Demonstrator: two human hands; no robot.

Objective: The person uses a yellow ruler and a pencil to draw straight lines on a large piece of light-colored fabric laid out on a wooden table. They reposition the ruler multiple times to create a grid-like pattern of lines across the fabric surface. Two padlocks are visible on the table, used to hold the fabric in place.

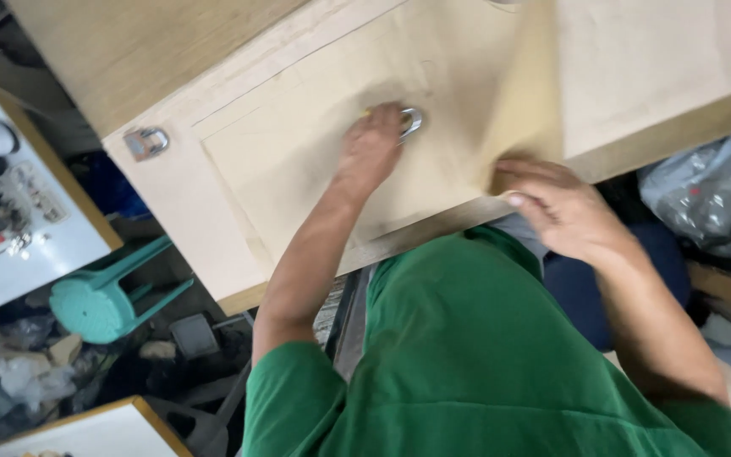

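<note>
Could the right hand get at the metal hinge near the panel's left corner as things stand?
Probably not without letting go: the right hand grips the panel's near edge, and the left hand and its forearm lie between it and the hinge.

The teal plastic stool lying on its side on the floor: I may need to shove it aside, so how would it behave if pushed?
The teal stool looks like thin moulded plastic, so probably light and easy to slide. Lying on its side with a round seat, it may roll or pivot rather than travel straight. Clutter around it could snag its legs.
</note>
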